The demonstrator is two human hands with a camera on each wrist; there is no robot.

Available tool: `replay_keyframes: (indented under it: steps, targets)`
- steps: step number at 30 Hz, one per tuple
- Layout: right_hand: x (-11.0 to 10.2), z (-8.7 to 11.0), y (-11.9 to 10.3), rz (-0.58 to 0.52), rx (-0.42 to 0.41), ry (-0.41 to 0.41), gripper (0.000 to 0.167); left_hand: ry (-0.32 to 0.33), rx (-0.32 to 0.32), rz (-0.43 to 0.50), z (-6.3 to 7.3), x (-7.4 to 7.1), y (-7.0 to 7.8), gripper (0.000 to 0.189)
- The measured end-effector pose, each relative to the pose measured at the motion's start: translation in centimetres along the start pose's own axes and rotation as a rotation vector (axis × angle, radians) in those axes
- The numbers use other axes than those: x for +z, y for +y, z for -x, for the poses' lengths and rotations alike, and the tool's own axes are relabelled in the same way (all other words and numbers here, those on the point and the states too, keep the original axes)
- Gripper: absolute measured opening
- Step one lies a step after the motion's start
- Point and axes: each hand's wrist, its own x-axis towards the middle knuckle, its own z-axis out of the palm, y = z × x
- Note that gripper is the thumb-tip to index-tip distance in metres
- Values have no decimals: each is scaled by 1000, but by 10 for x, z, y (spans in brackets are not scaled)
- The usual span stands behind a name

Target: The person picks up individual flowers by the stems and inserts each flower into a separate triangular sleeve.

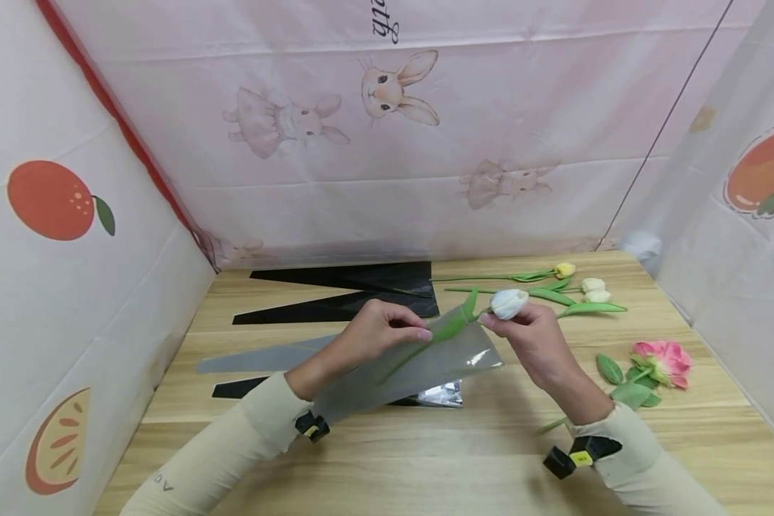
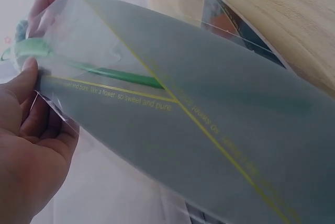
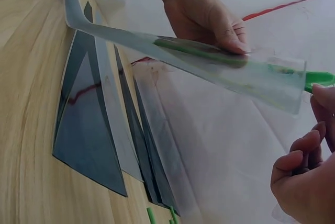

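A frosted grey flower sleeve (image 1: 464, 352) with gold lines and lettering hangs slanted over the table. My left hand (image 1: 380, 333) pinches it near the wide mouth, thumb on top, as the left wrist view also shows. Inside the sleeve (image 2: 120, 130) runs the green stem of a white tulip (image 1: 508, 304). Its bloom and a leaf tip stick out past the mouth, on the right. My right hand (image 1: 537, 344) pinches the tulip just under the bloom. In the right wrist view the bloom is out of frame, while a green leaf (image 3: 317, 79) shows at the fingertips.
Black sleeves (image 1: 335, 307) lie at the back left, with another grey sleeve (image 1: 258, 357) and a black one (image 1: 237, 388) nearer. Yellow tulip (image 1: 564, 270) and white tulips (image 1: 595, 289) lie at the back right. A pink rose (image 1: 663, 362) lies right of my right forearm.
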Motion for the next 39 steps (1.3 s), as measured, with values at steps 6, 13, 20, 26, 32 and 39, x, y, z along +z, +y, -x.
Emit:
replay_keyframes:
  steps: [6, 13, 20, 26, 32, 39]
  targets:
    - [1, 2, 2, 116, -2, -7, 33, 8, 0, 21, 0, 1, 3, 11]
    - [0, 2, 5, 258, -92, -3, 16, 36, -9, 15, 1, 3, 4, 12]
    - [2, 0, 6, 338, -100, -66, 19, 50, 1, 15, 1, 5, 5, 13]
    - [6, -1, 5, 348, -106, -97, 20, 71, 39, 10, 2, 6, 9, 13]
    - [12, -3, 7, 343, -62, -104, 26, 86, 69, 7, 2, 7, 15, 12]
    - [21, -4, 10, 293, 18, -88, 26, 114, 111, -18, 1, 5, 22, 10]
